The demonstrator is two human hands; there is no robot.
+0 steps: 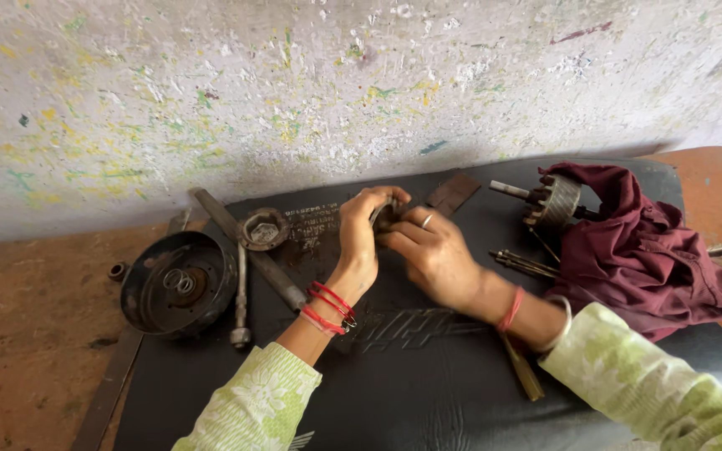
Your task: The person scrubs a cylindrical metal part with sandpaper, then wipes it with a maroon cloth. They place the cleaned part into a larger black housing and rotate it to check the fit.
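1. While both hands work at its far middle, the black leatherette mat (428, 376) covers most of the worn orange-brown bench (27, 334) and serves as the landmark for everything else.
2. On the mat's right end lies a crumpled maroon cloth (653, 250), reaching past the mat's right edge.
3. Just off the mat's left edge sits a round dark metal drum (179, 284), open side up, with small rings inside it.
4. Across the mat's far left corner lies a long grey steel bar (248, 250), with a hexagonal metal socket cup (264, 229) resting against it.
5. At the mat's far right, touching the cloth, lies a toothed grey gear on a shaft (555, 202).
6. Near the mat's far middle, the left hand (363, 234) curls around a small round dark metal part (384, 215), fingers clenched over its top.
7. Beside it, the right hand (436, 255), wearing a ring, grips the same part from the other side.
8. Between the right hand and the cloth lie thin metal rods (524, 264) on the mat.
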